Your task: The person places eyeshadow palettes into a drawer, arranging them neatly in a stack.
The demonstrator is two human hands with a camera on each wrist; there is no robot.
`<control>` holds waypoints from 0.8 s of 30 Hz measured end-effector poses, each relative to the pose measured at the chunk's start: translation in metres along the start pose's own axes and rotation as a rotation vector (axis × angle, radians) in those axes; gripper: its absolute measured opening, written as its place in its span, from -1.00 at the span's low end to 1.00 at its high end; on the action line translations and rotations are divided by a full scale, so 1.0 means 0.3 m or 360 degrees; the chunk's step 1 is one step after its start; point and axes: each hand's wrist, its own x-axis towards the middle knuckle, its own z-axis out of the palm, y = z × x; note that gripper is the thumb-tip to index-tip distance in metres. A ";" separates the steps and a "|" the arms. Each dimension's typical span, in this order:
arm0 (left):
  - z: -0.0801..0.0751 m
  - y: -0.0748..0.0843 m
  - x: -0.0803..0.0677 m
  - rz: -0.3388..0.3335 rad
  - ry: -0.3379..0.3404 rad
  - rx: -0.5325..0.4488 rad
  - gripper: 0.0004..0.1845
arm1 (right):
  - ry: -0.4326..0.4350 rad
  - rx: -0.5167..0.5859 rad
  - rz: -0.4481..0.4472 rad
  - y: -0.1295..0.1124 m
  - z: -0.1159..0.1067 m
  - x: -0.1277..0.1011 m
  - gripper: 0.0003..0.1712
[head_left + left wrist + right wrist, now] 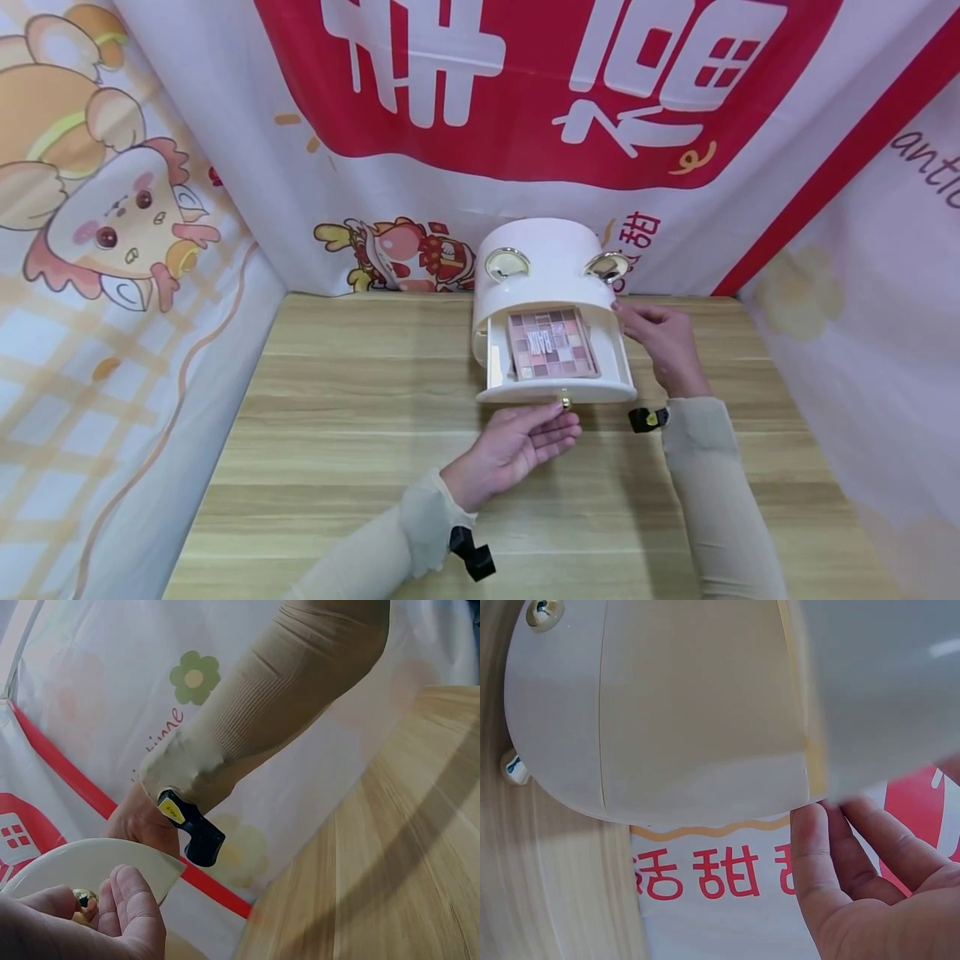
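A white, round-topped storage box (pixel 547 250) has its lower drawer (pixel 558 390) pulled out toward me. An eyeshadow palette (pixel 553 343) with many small colour squares lies in the drawer, and something flat shows a little from under it. My left hand (pixel 517 446) pinches the small gold knob (pixel 566 402) on the drawer's front between thumb and finger; its other fingers are loosely bent. At the box's right side, my right hand (pixel 667 346) touches the edge with its fingertips. The right wrist view shows these fingertips (pixel 808 825) against the white edge.
Two gold-rimmed round pieces, one on the left (pixel 507 264) and one on the right (pixel 606 267), stick out from the box's upper front. Beneath lies a wood-grain table (pixel 360 417). Printed cloth (pixel 420 167) hangs close behind the box and along both sides.
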 end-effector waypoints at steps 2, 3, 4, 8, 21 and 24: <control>0.003 0.000 0.000 -0.0003 -0.0009 -0.0022 -0.83 | 0.0001 0.0005 0.0017 0.000 0.000 0.001 -0.12; 0.004 0.000 0.000 -0.0002 -0.0016 -0.0035 -0.84 | 0.0001 0.0006 0.0024 0.000 0.000 0.002 -0.11; 0.007 0.001 0.000 -0.0001 -0.0022 -0.0050 -0.85 | 0.0001 0.0010 0.0026 0.000 0.000 0.002 -0.11; 0.019 0.003 0.000 0.0011 -0.0055 -0.0106 -0.88 | 0.0011 0.0022 0.0015 0.001 0.000 0.001 -0.12; 0.041 0.038 0.013 0.0051 -0.0040 -0.0146 -0.88 | -0.0016 0.0120 -0.0063 0.003 -0.006 0.001 -0.19; 0.042 0.046 0.028 0.0061 -0.0036 -0.0175 -0.89 | -0.0019 0.0133 -0.0056 0.001 -0.006 0.003 -0.20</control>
